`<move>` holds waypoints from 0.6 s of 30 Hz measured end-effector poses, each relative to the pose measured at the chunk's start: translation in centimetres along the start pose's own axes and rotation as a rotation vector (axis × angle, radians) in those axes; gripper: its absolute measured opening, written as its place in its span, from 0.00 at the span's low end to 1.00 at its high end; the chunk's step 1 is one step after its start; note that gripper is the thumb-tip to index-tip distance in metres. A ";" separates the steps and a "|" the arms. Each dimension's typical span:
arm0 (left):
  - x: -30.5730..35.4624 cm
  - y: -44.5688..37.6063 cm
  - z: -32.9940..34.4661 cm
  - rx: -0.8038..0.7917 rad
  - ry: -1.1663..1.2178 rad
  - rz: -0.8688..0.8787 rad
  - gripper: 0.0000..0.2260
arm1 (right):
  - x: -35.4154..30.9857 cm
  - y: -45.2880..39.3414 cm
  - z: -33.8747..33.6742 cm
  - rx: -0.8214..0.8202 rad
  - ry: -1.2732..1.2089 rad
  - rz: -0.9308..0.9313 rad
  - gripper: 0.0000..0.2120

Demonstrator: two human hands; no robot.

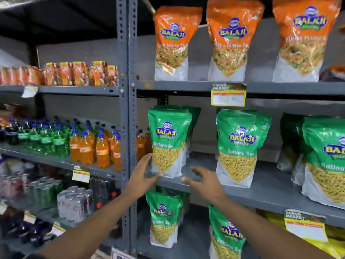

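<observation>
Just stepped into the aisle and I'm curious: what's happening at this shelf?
A person reaches for the green Balaji Ratlami Sev pouch standing upright on the grey shelf. The left hand touches its lower left side with straight fingers; the right hand hovers open beside it, apart. The pouch is not yet lifted.

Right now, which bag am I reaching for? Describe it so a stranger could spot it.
Find the grey upright post between the racks. On the middle shelf just right of it stands a green Ratlami Sev pouch. It is the leftmost green pouch in that row, the left grip at its lower corner.
</observation>
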State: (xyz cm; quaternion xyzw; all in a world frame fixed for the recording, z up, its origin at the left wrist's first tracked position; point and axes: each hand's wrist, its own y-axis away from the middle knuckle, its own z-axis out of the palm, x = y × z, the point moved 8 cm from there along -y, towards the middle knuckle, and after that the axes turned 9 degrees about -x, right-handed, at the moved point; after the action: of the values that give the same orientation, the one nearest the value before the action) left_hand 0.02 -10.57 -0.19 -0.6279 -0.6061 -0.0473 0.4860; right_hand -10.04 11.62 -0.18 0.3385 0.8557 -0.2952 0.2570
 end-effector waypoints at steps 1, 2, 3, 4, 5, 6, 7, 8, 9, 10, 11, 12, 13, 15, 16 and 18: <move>-1.0 -0.6 0.1 -0.016 0.018 -0.054 0.38 | 0.2 -0.9 0.3 0.005 -0.005 0.018 0.39; -2.0 -1.2 0.2 -0.029 0.043 -0.107 0.40 | 0.3 -1.7 0.6 0.008 -0.017 0.036 0.37; -2.9 -1.7 0.3 -0.040 0.079 -0.154 0.42 | 0.6 -2.4 1.0 0.012 -0.043 0.050 0.36; -3.6 -2.1 0.5 -0.052 0.121 -0.194 0.43 | 0.8 -3.2 1.3 0.015 -0.078 0.064 0.36; -4.3 -2.4 0.7 -0.066 0.162 -0.233 0.43 | 1.0 -3.9 1.6 0.018 -0.115 0.075 0.36; -4.9 -2.6 0.9 -0.084 0.199 -0.264 0.42 | 1.2 -4.5 1.9 0.018 -0.150 0.086 0.36; -5.5 -2.9 1.2 -0.104 0.229 -0.287 0.41 | 1.4 -5.1 2.3 0.016 -0.179 0.097 0.36; -5.9 -3.1 1.5 -0.123 0.249 -0.299 0.40 | 1.6 -5.7 2.7 0.013 -0.200 0.109 0.37; -6.3 -3.3 1.8 -0.136 0.263 -0.299 0.38 | 1.7 -6.1 3.0 0.009 -0.214 0.120 0.37; -6.5 -3.5 2.0 -0.144 0.268 -0.284 0.36 | 1.8 -6.5 3.3 0.005 -0.225 0.129 0.37; -6.5 -3.7 2.0 -0.147 0.264 -0.256 0.34 | 1.9 -6.9 3.6 0.002 -0.234 0.135 0.36; -6.4 -3.9 2.0 -0.151 0.253 -0.227 0.32 | 2.0 -7.2 3.9 -0.001 -0.241 0.142 0.36; -6.4 -4.0 2.0 -0.155 0.243 -0.204 0.31 | 2.2 -7.5 4.1 -0.001 -0.246 0.151 0.35; -6.8 -4.4 2.0 -0.159 0.205 -0.188 0.28 | 2.4 -7.9 4.5 0.005 -0.251 0.169 0.35; -7.0 -4.6 2.1 -0.155 0.184 -0.183 0.27 | 2.5 -8.0 4.6 0.009 -0.253 0.175 0.35; -7.5 -4.8 2.0 -0.124 0.173 -0.183 0.25 | 2.7 -8.3 4.8 0.018 -0.266 0.178 0.34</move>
State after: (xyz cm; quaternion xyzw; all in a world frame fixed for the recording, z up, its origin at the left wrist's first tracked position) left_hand -6.83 -15.61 -3.45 -0.5922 -0.6128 -0.1826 0.4903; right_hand -16.69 4.54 -2.50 0.3730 0.7782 -0.3210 0.3901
